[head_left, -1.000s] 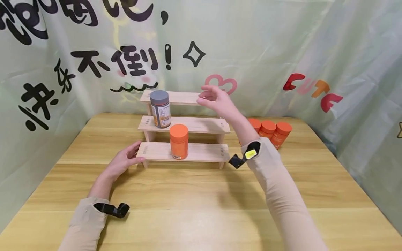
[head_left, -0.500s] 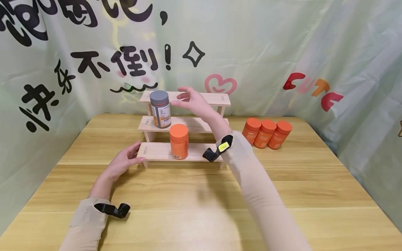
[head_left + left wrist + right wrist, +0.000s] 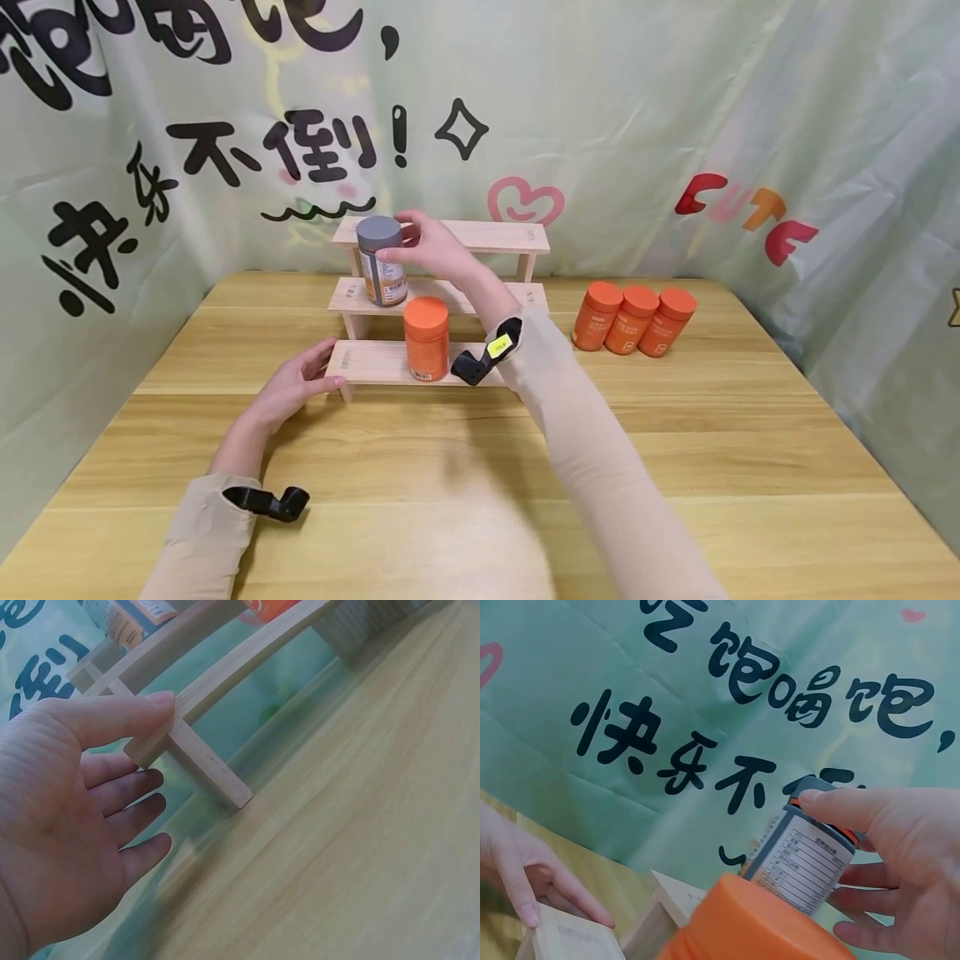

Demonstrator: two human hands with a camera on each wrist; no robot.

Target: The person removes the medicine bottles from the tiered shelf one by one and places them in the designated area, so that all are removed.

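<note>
- Right hand [image 3: 438,248]: thumb and fingers curled round the upper part of the grey-lidded jar.
- Grey-lidded jar [image 3: 381,279]: between right thumb and fingers, upright on the middle step.
- Left hand [image 3: 296,385]: thumb and index finger pinching the lowest step's left end; remaining fingers slightly spread.
- Wooden stand [image 3: 420,290]: three steps, extending rightward from the left fingers.
- Single orange jar [image 3: 426,342]: lowest step, below the right fingers.
- Three orange jars [image 3: 635,321]: in a row, well right of the right fingers.

gray-lidded, white-labelled jar [image 3: 381,285]: upright on middle tier of wooden rack [image 3: 371,360], near left end. rack: pale, three-tiered, upright.
</note>
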